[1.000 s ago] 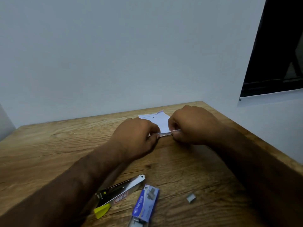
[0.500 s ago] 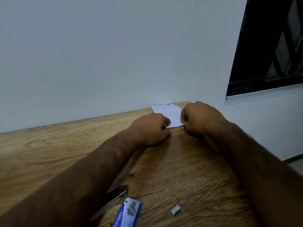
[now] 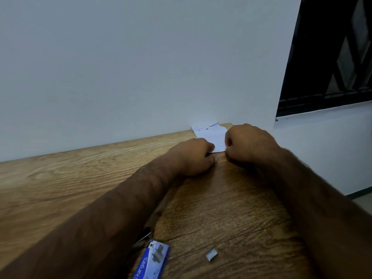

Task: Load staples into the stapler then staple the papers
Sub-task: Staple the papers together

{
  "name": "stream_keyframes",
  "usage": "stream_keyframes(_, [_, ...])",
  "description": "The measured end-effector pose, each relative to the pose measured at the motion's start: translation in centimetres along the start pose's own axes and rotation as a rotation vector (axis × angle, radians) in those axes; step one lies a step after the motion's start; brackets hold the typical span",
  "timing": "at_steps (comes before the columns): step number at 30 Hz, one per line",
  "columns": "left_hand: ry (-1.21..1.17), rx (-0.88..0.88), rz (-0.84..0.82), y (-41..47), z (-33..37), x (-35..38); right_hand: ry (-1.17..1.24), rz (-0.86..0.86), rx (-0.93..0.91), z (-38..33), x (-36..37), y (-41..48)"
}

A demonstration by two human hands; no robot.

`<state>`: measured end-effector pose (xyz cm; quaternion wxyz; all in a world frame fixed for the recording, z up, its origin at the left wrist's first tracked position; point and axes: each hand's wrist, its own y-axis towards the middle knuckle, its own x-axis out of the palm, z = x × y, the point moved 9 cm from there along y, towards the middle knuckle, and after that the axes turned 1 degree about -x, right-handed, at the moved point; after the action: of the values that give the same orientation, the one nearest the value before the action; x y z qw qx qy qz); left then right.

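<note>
Left hand [image 3: 194, 156]: curled, pinching the papers' near edge.
Right hand [image 3: 248, 143]: curled on the papers [image 3: 211, 135], at 12 o'clock by the wall.
Stapler [image 3: 144, 236]: 6 o'clock, mostly hidden.
Risk: sheets could slide askew before stapling.

Two bare forearms, without sleeves, enter from the lower edge. No watch, ring, bracelet or glove shows on the left hand [image 3: 194, 156] or the right hand [image 3: 248, 144]. Fine hair covers both forearms; one short, pale thumbnail shows on the left hand.
</note>
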<state>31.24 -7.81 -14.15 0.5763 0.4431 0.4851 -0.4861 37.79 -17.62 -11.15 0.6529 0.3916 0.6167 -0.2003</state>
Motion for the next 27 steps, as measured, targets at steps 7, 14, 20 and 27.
stream_keyframes(7, [-0.101,-0.008,0.030,-3.2,-1.2,-1.8,0.054,0.000,-0.022,-0.6,-0.2,0.1])
stream_keyframes(14, [-0.299,-0.050,0.087,-12.8,-5.5,-4.2,0.245,-0.047,-0.167,-4.0,-1.2,-0.6])
stream_keyframes(20, [-0.439,-0.050,-0.057,-20.3,-6.6,-3.7,0.463,-0.187,-0.371,-9.0,-1.3,-2.9])
stream_keyframes(27, [-0.305,0.038,-0.113,-23.5,-5.2,-3.4,0.672,-0.451,-0.644,-14.6,-1.5,-7.3])
